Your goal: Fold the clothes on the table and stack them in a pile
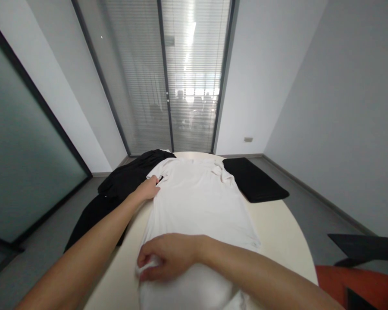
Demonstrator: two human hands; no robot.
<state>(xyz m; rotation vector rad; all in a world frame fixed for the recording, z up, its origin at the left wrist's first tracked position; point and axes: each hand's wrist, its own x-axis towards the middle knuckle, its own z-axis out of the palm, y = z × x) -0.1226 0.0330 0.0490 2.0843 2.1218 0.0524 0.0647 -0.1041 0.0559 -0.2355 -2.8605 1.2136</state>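
A white T-shirt [197,202] lies spread on the table, its collar end at the far side and its lower part close to me. My left hand [148,188] is closed on the shirt's left edge, just below the left sleeve. My right hand [168,257] crosses over the lower part of the shirt and pinches the same left edge nearer to me. Its thumb and fingers curl around a bit of white cloth. The fingertips of my left hand are partly hidden against the fabric.
Black clothing [129,178] is heaped over the table's left edge. A flat black folded item [254,178] lies at the right. The pale round table [278,230] has a curved edge. A red and black chair [358,284] stands at lower right, and glass panels [194,77] rise beyond.
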